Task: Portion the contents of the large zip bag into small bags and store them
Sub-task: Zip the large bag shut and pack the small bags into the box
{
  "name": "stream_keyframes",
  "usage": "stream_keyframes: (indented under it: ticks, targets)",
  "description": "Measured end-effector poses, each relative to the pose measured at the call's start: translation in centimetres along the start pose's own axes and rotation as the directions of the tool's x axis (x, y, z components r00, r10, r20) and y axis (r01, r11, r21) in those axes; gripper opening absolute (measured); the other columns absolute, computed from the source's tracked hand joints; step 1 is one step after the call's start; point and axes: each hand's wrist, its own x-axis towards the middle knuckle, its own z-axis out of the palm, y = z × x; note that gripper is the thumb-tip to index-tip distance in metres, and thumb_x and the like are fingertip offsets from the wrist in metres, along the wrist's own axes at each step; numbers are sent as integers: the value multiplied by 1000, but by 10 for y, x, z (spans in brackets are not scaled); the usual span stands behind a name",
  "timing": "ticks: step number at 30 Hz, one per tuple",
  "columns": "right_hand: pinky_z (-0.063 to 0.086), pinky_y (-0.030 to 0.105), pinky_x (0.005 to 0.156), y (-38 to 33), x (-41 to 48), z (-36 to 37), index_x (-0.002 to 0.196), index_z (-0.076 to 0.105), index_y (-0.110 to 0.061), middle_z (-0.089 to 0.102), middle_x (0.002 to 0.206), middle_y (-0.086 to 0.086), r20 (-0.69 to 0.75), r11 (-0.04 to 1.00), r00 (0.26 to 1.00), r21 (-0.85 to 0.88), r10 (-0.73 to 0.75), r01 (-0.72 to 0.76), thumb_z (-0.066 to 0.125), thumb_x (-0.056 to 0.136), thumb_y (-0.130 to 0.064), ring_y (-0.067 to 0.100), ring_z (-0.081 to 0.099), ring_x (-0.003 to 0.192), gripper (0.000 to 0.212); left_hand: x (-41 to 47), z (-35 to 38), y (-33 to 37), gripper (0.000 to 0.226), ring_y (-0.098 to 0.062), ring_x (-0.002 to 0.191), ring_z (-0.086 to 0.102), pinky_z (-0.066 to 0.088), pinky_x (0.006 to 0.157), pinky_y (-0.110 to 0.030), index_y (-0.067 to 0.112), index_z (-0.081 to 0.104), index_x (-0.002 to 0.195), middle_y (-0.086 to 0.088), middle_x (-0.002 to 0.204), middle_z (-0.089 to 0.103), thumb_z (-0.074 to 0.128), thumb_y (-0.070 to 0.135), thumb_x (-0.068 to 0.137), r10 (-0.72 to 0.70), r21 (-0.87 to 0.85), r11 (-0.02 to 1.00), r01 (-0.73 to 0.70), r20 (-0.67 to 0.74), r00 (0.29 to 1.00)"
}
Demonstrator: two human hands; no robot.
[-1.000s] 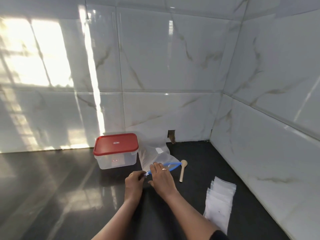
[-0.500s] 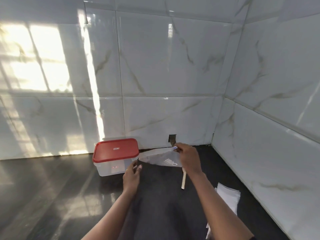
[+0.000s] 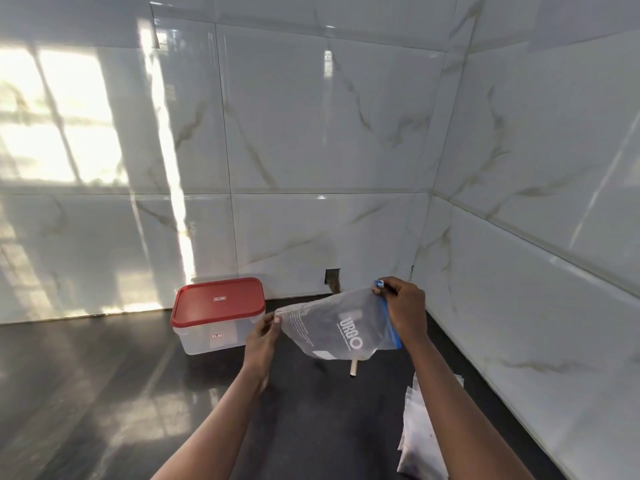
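Left hand (image 3: 262, 341), right hand (image 3: 406, 313) hold one zip bag (image 3: 329, 323).

Forearms outstretched, left hand (image 3: 261, 341) and right hand (image 3: 405, 310), fingers (image 3: 271, 323) in pinch on zip bag (image 3: 332, 327) ends.

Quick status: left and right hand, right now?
Left hand: pinches a corner of the large zip bag.
Right hand: grips the same bag at its blue zip edge.

Counter (image 3: 104, 393) lay open at my left; the box (image 3: 218, 317) stood against the back wall (image 3: 311, 237); bags (image 3: 417, 441) lay rightward.
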Motion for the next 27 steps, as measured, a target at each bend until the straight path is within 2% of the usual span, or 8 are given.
stream_keyframes:
  ticks: [4,8,15,17,21,24,26,27]
  targets:
    - [37,-6,63,-3,2,-6,102,71,2,66,88,3,47,998,999,-61,-6,9,59,89,0,-2,55,69,18,-2,0,13,13,-12,83,52,41,75,-23,15,64,87,4,84,62,53,20,93,92,-72,993,-91,7,996]
    - [41,12,73,-8,7,-10,105,70,2,64,87,1,150,995,987,-91,58,-45,66,85,-4,11,56,80,21,1,-5,29,14,-10,83,60,49,73,-17,4,66,94,3,91,66,56,13,91,156,-136,975,-175,-141,978]
    - [44,22,68,-8,8,-2,99,69,-2,65,87,6,182,978,967,77,178,-195,65,88,-18,17,59,79,20,10,-2,33,20,-16,73,48,42,68,-33,12,61,78,-1,74,56,56,26,92,210,12,976,-216,-282,936]
    - [47,21,61,-6,4,-4,102,63,-8,65,91,5,345,940,903,126,258,-316,62,90,-30,15,61,76,25,14,-6,30,21,-20,78,53,44,74,-36,14,63,80,-1,78,60,56,30,92,173,58,985,-163,-309,935]
    - [57,40,76,7,-10,-11,113,48,-16,63,103,4,711,791,549,-17,440,-612,66,86,-31,20,65,90,35,19,-10,20,25,-29,96,59,48,85,-39,12,62,98,-7,96,63,52,35,93,57,93,995,-24,-378,924]
    - [55,44,80,22,-19,-8,115,47,-14,63,100,7,749,759,472,-65,466,-648,65,87,-12,22,64,89,33,22,-13,12,29,-33,107,55,46,92,-42,15,53,111,-13,116,58,45,38,96,8,86,996,7,-172,985]
    - [53,43,79,31,-20,0,115,48,-8,62,95,8,681,725,533,5,502,-689,60,89,-4,21,63,85,29,21,-16,3,46,-36,116,51,46,93,-54,26,42,125,-14,132,49,40,57,91,-221,71,973,218,34,975]
    - [54,42,76,35,-20,4,118,49,-3,61,94,9,640,695,558,52,529,-717,58,90,-1,22,62,84,30,17,-17,0,60,-40,118,49,47,86,-58,31,39,129,-14,134,46,39,70,84,-406,88,913,399,97,909]
